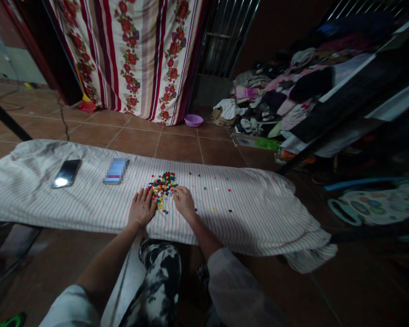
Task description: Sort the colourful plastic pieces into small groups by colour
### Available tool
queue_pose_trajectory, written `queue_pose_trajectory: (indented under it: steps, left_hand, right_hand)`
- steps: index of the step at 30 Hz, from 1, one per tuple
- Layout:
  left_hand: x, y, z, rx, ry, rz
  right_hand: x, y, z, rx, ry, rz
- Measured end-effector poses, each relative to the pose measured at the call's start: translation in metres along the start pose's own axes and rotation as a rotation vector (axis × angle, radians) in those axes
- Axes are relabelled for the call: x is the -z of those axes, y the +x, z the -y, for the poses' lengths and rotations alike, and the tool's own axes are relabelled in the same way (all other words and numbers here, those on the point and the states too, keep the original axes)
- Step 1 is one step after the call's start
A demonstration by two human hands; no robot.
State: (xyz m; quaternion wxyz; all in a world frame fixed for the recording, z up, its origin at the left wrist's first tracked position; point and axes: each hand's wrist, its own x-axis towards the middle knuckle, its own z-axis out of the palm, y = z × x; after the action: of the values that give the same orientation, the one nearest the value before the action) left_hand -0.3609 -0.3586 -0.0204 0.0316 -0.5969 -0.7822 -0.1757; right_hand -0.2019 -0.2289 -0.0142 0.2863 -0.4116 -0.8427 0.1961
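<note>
A heap of small multicoloured beads or pieces (163,185), too small to name surely, lies on a striped cloth (98,204). My left hand (142,206) rests flat at the heap's left edge, fingers stretched out and thumb beside the pieces. At the heap's right side is my right hand (184,200), its fingers curled and drawn together at the tips. Whatever may be between those fingertips is hidden. Right of my right hand, several single pieces lie scattered apart, among them a red piece (229,190) and a dark piece (230,210).
Left of the heap lie a phone with a lit, blurred screen (115,171) and a dark phone (67,173). Beyond the cloth are a purple basin (193,120), a flowered curtain (139,59), a red broom (87,104) and a clothes pile (276,91).
</note>
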Motion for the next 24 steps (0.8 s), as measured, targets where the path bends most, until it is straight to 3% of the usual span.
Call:
queue_pose_trajectory:
  steps: [14,24]
  left_hand:
    - [0.006,-0.001,-0.001,-0.018,-0.011,0.009]
    - [0.008,-0.001,-0.002,-0.025,0.000,-0.002]
  right_hand:
    - [-0.011,0.006,0.027,-0.139,-0.105,0.023]
    - [-0.007,-0.005,0.043,-0.095,-0.069,-0.023]
